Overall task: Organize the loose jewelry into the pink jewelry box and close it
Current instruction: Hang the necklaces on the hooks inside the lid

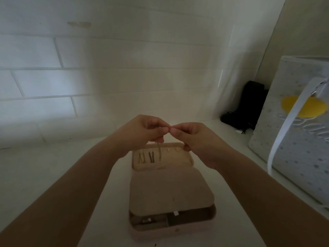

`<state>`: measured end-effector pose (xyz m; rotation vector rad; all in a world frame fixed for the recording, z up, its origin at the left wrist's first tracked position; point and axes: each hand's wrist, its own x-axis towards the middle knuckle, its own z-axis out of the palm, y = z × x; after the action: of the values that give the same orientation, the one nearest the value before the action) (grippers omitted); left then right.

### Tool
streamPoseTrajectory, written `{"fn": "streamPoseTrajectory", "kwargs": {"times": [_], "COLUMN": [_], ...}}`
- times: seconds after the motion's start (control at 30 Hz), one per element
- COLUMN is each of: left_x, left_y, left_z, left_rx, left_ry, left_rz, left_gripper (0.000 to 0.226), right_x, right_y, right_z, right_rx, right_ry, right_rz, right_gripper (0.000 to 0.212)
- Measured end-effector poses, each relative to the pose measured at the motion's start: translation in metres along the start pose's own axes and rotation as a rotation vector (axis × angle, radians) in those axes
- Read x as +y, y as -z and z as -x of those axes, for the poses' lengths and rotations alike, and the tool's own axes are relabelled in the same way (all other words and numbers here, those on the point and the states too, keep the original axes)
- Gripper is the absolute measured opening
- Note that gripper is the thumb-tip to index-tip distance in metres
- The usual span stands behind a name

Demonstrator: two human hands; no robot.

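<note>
Head view: hands raised over an open pink box (170, 189) on a white surface (53, 175).
Left hand (144, 129): fingers curled, thumb and forefinger pinching the top of a thin chain (159, 150).
Right hand (192, 136): fingers curled, fingertips meeting the left's at the same spot, seemingly pinching the chain's end or clasp; too small to tell which.
Chain: hangs as a narrow loop from the pinch, down in front of the box's raised lid (162, 155).
Lid: stands open at the far end, its inner face carrying two other necklaces (146, 157), dark and blurred.
Box: near end shows an open compartment with a small glinting piece (147, 220); a padded flap covers the middle.
Nearby: black pouch (245, 104) by the wall, dotted bag (299, 136) at right.
Step, as judged: fastening or hooking the chain onto the lid.
Risk: chain slipping from the pinch and dropping behind the lid or bunching into a knot, since both grips are on one tiny point.
Risk: loop snagging the hung necklaces if lowered crooked.
Risk: dim light hiding the hooks.
</note>
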<state>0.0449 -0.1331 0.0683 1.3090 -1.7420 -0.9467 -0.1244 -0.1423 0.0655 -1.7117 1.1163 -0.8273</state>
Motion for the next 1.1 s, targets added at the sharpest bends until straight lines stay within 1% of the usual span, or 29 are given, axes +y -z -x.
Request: {"fn": "streamPoseTrajectory", "kwargs": {"times": [0.07,0.1,0.17,0.27,0.33,0.4,0.47,0.57,0.63,0.73,0.8,0.87,0.93,1.0,1.1], "left_x": [-0.009,-0.015,-0.026,-0.049,-0.062,-0.068,-0.07,-0.073,-0.074,-0.077,-0.079,-0.078,-0.074,-0.068,-0.061], "left_y": [0.002,0.002,-0.002,-0.004,-0.004,-0.008,-0.013,-0.02,-0.023,-0.03,-0.032,-0.032,-0.031,-0.03,-0.032], "left_z": [-0.008,-0.012,-0.019,-0.026,-0.032,-0.036,-0.039,-0.047,-0.05,-0.052,-0.053,-0.054,-0.053,-0.048,-0.038], "left_rx": [0.001,0.01,0.03,0.1,0.155,0.201,0.257,0.295,0.299,0.331,0.333,0.308,0.281,0.249,0.189], "left_ry": [0.026,0.038,0.075,0.161,0.198,0.202,0.206,0.264,0.309,0.336,0.353,0.365,0.35,0.302,0.209], "left_rz": [0.025,0.01,-0.051,-0.131,-0.264,-0.474,-0.591,-0.648,-0.675,-0.8,-0.82,-0.806,-0.814,-0.873,-0.922], "left_gripper": [0.011,0.01,0.008,0.012,0.013,0.012,0.014,0.021,0.024,0.044,0.048,0.045,0.035,0.019,0.009], "right_x": [0.006,0.01,0.018,0.032,0.043,0.053,0.059,0.065,0.064,0.062,0.059,0.057,0.055,0.053,0.051], "right_y": [-0.001,-0.002,-0.005,-0.006,-0.005,-0.007,-0.012,-0.017,-0.02,-0.024,-0.025,-0.027,-0.028,-0.029,-0.024], "right_z": [-0.014,-0.02,-0.033,-0.049,-0.059,-0.067,-0.073,-0.079,-0.08,-0.08,-0.079,-0.079,-0.079,-0.076,-0.069], "right_rx": [0.128,0.165,0.179,0.179,0.185,0.168,0.139,0.137,0.145,0.148,0.143,0.116,0.067,0.011,-0.062], "right_ry": [-0.021,-0.032,-0.067,-0.123,-0.147,-0.129,-0.09,-0.048,-0.029,0.021,0.05,0.064,0.085,0.106,0.098], "right_rz": [0.066,0.084,0.087,0.091,0.143,0.283,0.459,0.672,0.75,0.86,0.905,0.939,0.996,1.038,1.0], "right_gripper": [0.02,0.018,0.016,0.015,0.014,0.015,0.017,0.018,0.021,0.024,0.025,0.027,0.023,0.022,0.021]}}
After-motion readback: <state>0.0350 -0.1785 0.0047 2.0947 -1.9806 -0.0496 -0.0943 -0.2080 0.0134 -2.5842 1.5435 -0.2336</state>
